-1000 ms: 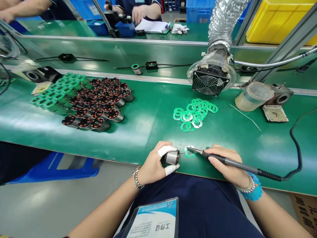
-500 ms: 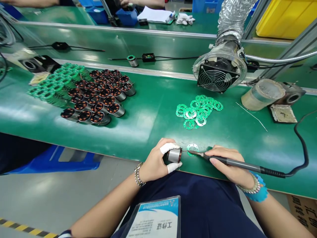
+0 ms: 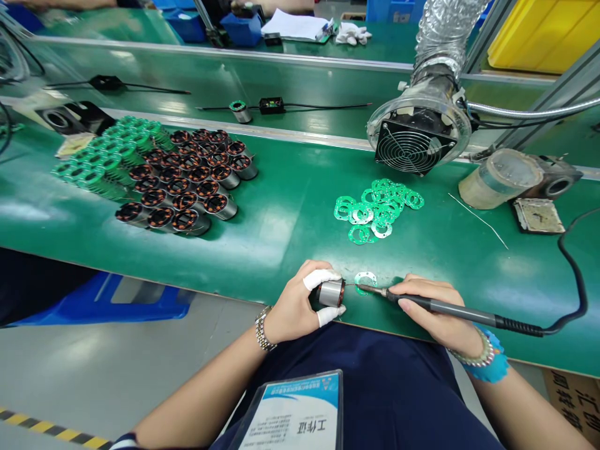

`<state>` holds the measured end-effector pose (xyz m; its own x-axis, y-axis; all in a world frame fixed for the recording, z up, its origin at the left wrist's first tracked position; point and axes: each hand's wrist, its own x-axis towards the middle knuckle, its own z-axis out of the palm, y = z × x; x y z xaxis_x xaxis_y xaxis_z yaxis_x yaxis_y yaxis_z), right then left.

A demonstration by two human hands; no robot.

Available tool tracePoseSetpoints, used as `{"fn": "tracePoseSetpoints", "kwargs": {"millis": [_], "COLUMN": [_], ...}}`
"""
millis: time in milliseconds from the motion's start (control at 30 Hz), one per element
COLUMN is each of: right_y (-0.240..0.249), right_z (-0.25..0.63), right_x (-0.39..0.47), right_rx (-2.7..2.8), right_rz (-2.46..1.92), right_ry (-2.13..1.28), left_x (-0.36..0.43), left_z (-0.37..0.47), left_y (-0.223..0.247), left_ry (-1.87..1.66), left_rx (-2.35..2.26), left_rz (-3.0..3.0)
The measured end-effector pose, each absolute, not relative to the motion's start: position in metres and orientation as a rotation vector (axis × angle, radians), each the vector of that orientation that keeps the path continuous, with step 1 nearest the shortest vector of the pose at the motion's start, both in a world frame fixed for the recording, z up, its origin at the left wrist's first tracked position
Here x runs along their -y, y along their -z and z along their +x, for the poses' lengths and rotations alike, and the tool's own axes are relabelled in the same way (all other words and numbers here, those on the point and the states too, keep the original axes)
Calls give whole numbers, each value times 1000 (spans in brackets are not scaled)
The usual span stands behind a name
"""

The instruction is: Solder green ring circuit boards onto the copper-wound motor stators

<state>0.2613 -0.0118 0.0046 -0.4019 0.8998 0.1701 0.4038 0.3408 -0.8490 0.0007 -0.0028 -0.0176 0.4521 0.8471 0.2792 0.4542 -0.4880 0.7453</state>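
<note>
My left hand (image 3: 300,300), its thumb and a finger wrapped in white, grips a silver motor stator (image 3: 330,292) on its side near the bench's front edge. A thin wire sticks out of the stator's right end. My right hand (image 3: 434,306) is closed round a soldering iron (image 3: 459,310) that points left. The iron's tip lies over a green ring board (image 3: 365,275) flat on the bench, close to the wire's end. Whether tip and wire touch is too small to tell. Behind it lies a loose pile of green ring boards (image 3: 387,203).
Rows of stators (image 3: 187,201) and green-topped ones (image 3: 105,164) stand at left. A fume fan (image 3: 410,147) hangs behind the pile. At right are a round container (image 3: 499,178), a sponge tray (image 3: 539,215), a solder wire (image 3: 479,220) and the iron's cable (image 3: 581,281).
Both hands hold nearly the same pose. The small stator and the black box on the cord behind the bench have shifted slightly left.
</note>
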Motion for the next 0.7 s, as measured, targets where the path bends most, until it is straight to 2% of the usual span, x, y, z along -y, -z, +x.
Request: {"fn": "tracePoseSetpoints", "kwargs": {"millis": [200,400,700], "right_y": [-6,-3,1], "right_z": [263,267,265], "right_x": [11,12,15], "right_rx": [1888,1846,1858], "right_rz": [-1163,-1239,-1271], "right_ry": [-981,-814,-748], "left_x": [3,3,3], "left_z": [1,1,1], "left_y": [18,17,17], "left_ry": [-860,-863,-877], "left_rx": [-1091,-1084,-1081], "left_rz": [2115,2128,2127]}}
